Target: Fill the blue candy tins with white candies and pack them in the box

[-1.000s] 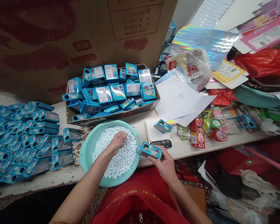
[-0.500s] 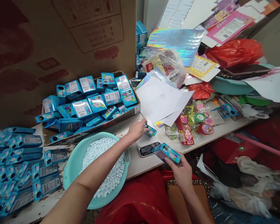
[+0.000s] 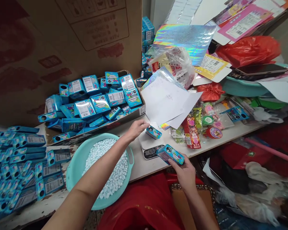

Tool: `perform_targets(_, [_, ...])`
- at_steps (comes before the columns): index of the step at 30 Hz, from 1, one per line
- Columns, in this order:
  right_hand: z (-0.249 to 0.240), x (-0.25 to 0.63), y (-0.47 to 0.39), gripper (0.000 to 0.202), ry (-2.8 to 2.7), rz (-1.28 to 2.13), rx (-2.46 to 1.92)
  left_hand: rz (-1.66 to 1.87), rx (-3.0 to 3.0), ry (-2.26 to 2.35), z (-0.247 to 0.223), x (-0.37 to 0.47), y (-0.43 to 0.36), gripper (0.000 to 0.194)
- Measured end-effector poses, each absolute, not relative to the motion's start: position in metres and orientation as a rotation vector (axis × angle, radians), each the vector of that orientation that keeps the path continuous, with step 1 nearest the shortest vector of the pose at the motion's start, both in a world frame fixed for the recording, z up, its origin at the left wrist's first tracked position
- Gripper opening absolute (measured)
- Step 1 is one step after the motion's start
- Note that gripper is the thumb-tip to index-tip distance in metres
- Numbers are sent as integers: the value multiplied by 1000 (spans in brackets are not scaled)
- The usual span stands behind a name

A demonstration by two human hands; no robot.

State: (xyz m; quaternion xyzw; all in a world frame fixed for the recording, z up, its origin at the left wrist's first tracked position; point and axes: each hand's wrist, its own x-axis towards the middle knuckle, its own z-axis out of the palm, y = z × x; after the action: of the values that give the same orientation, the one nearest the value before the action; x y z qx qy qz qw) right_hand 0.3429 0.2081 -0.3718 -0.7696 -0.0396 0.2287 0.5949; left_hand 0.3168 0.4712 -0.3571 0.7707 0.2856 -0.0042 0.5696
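Blue box (image 3: 154, 133) sits on scale (image 3: 147, 143), long axis slanting down-right, holed end facing left hand (image 3: 135, 128), which is nearer. Left's fingers look narrow, can't tell if holding anything. Right hand (image 3: 186, 174), just right of scale, grips second box (image 3: 171, 154).

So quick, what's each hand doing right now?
Left hand: fingertips pinched at the blue cardboard box on the flat white scale; can't tell if they grip anything.
Right hand: closed, holding another blue cardboard box.

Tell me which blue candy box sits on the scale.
The small blue box by the left hand's fingertips; no other rests on the scale, and the right hand holds another.
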Motion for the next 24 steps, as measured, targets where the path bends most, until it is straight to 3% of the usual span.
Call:
perform_targets(6, [-370, 340, 211, 44, -127, 527, -1831, -232, 2423, 484, -360, 313, 456, 11])
perform_targets(13, [-365, 340, 221, 47, -170, 536, -1902, -117, 2624, 467, -344, 268, 446, 25])
perform_targets(18, [-358, 336, 242, 48, -267, 562, -1898, 84, 2546, 579, -312, 197, 453, 32])
perform_targets(24, [-342, 317, 278, 48, -451, 585, -1924, 405, 1977, 1087, -287, 98, 460, 15])
